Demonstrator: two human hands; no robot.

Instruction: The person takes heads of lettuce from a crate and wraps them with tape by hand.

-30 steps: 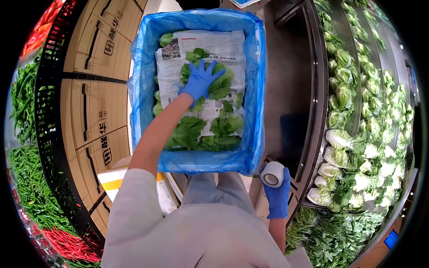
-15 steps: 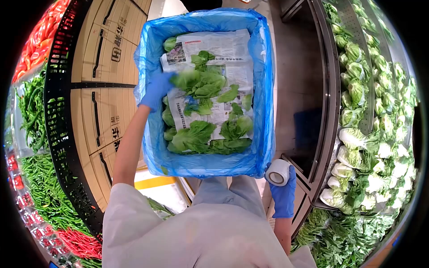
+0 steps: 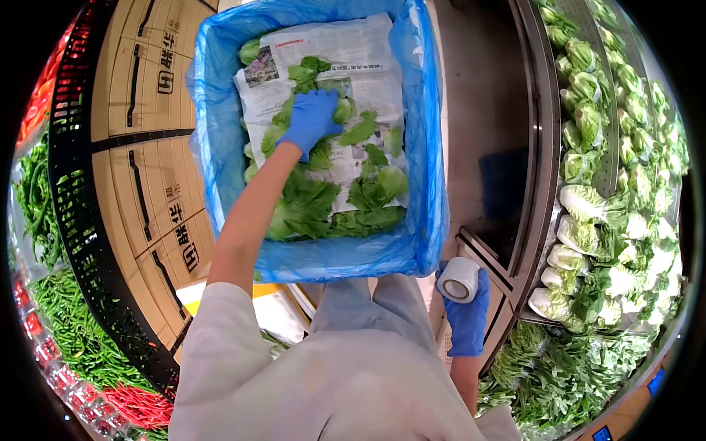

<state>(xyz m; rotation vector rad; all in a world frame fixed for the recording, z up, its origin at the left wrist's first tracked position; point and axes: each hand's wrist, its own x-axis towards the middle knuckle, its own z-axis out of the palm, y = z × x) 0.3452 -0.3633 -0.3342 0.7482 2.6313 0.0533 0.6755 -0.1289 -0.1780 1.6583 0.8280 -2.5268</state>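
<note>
My left hand (image 3: pixel 312 121), in a blue glove, lies palm down on loose lettuce leaves (image 3: pixel 303 198), fingers stretched out and thumb apart; its palm side is hidden. The leaves are scattered over a newspaper sheet (image 3: pixel 294 48) inside a bin lined with blue plastic (image 3: pixel 220 147). More lettuce (image 3: pixel 250 51) shows from under the paper's edge. Beside the bin's near right corner, my gloved right hand (image 3: pixel 468 316) is closed around a white roll of tape (image 3: pixel 457 280), its cardboard core facing me.
Cardboard boxes (image 3: pixel 165 81) and a black slotted rack (image 3: pixel 73 191) stand at left, with green chilies (image 3: pixel 81 323) and red chilies (image 3: pixel 140 404) beyond. Shelves of napa cabbage (image 3: pixel 581 202) and leafy greens (image 3: pixel 581 389) line the right, behind a metal edge (image 3: pixel 540 147).
My left hand has moved right, from the bin's left side onto the leaves in the middle. The view has shifted a little. My right hand still holds the roll in about the same place.
</note>
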